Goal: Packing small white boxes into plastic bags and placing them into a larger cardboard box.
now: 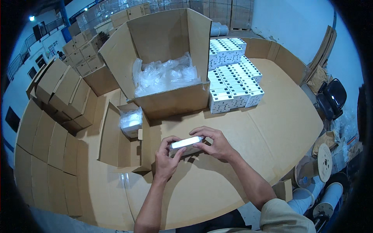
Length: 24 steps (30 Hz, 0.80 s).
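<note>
Both hands close on a small white box over the desk.

From the head view, our left hand and right hand pinch the white box by its ends, just above the cardboard-covered desk. We judge it best to keep it level with fingers off the top face. Behind it stands an open carton of clear bags; to the right, stacked white boxes with dark print; to the left, brown cartons.
</note>
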Tool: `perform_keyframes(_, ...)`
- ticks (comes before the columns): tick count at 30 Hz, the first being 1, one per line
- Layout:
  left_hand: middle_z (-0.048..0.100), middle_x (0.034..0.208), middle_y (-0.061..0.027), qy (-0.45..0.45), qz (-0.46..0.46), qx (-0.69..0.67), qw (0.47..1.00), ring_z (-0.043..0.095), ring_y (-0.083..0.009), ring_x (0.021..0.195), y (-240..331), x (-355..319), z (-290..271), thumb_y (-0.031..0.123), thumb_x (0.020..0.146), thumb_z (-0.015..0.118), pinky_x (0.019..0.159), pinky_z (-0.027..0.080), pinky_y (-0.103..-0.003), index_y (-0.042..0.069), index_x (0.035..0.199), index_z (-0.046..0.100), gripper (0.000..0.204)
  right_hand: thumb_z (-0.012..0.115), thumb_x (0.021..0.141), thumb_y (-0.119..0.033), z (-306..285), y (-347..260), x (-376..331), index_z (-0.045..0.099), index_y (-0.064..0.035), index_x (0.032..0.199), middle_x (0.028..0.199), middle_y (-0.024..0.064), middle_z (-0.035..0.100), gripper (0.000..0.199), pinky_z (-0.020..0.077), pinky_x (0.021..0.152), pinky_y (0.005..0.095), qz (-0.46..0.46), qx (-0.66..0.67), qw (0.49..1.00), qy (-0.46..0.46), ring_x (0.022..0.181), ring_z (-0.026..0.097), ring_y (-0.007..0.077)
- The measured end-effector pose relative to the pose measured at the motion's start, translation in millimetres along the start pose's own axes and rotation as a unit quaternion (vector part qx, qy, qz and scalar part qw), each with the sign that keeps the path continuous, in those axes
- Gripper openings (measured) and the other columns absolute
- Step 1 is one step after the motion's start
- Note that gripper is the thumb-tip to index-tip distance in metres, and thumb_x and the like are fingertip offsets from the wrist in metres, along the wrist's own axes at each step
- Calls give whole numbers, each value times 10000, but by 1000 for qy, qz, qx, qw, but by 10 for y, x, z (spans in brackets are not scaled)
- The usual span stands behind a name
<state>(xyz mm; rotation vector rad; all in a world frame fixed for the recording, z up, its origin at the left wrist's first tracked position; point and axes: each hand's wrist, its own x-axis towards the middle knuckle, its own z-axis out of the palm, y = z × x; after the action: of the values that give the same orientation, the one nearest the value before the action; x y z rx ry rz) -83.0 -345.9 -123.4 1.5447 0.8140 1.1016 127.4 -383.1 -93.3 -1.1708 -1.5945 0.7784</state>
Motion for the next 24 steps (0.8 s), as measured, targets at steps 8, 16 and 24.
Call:
perform_keyframes(8,628,1104,-49,-16,-60,14,998,609,-123,994,-8,-13,28,51,935,722,860,514,-275,25,1247,571,348,733,874,-92,-62,-179,52,701,-55,1140,1032,139,711,271,555,797,396,-42,-193,979,-52,919,683,303)
perform_keyframes(16,666,1141,-183,36,-15,116,992,674,-249,973,-154,-226,7,115,928,712,861,540,-367,18,1347,504,477,746,869,-100,-92,-212,175,694,-32,1111,975,152,707,257,559,761,405,-72,-218,967,-108,870,690,316)
perform_keyframes(24,499,1414,-228,15,24,317,948,486,-400,1320,200,-1083,-260,127,866,729,1114,390,-480,3,1391,484,593,704,902,-38,51,-196,351,656,8,1144,951,160,688,251,566,719,360,-12,-126,992,-23,800,700,261)
